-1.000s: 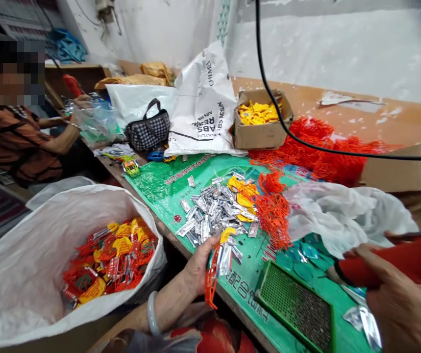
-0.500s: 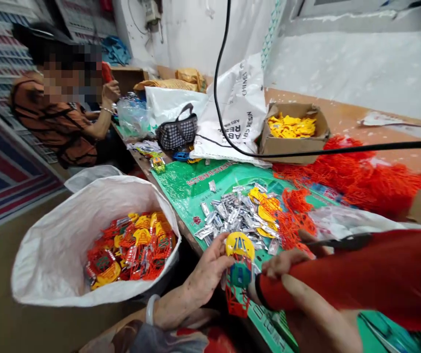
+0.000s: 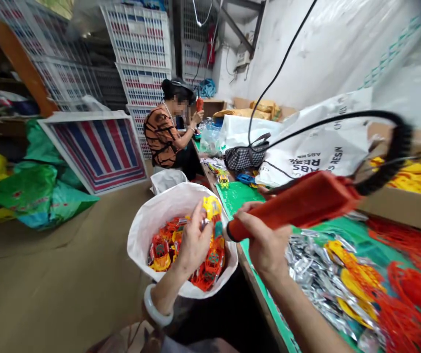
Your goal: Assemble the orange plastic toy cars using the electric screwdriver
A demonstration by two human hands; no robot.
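Note:
My left hand (image 3: 194,242) pinches a yellow and red plastic toy part (image 3: 212,208) over the mouth of a white sack (image 3: 139,234). Several similar yellow and red plastic parts (image 3: 162,247) fill the sack's bottom. My right hand (image 3: 271,247) is wrapped round a red electric screwdriver (image 3: 300,203), whose tip end points left toward the held part. A teal bit shows beside that tip, blurred. Whether the tip touches the part, I cannot tell. Silvery small pieces (image 3: 308,274) lie in a pile on the green-covered table, right of my right forearm.
Yellow discs (image 3: 353,289) and red net-like pieces (image 3: 416,289) lie near the silvery pile. A carton (image 3: 408,208) of yellow parts stands behind. The screwdriver's black cable (image 3: 284,68) loops overhead. A co-worker (image 3: 164,130) sits at the table's far end, by stacked crates (image 3: 140,44).
The view has swung left. My left hand has carried the toy part from the table's edge to above the sack. My right hand still grips the electric screwdriver, which has moved along leftward.

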